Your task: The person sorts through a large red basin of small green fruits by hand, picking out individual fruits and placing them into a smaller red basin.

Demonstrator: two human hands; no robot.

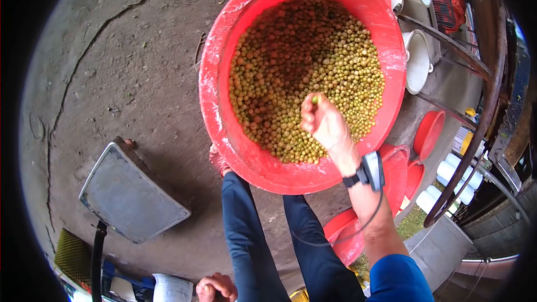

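A large red plastic tub stands on the ground in front of my legs, filled with several small green and brownish round fruits. My right hand hovers over the near right side of the tub, pinching one green fruit between its fingertips. A black device is strapped on that wrist. My left hand is low at the bottom edge, beside my left thigh, curled shut around something small and yellowish that I cannot make out.
A grey platform scale sits on the cracked concrete floor to the left. Smaller red bowls and white buckets lie right of the tub, near a rusty metal frame. Paper lies at the bottom.
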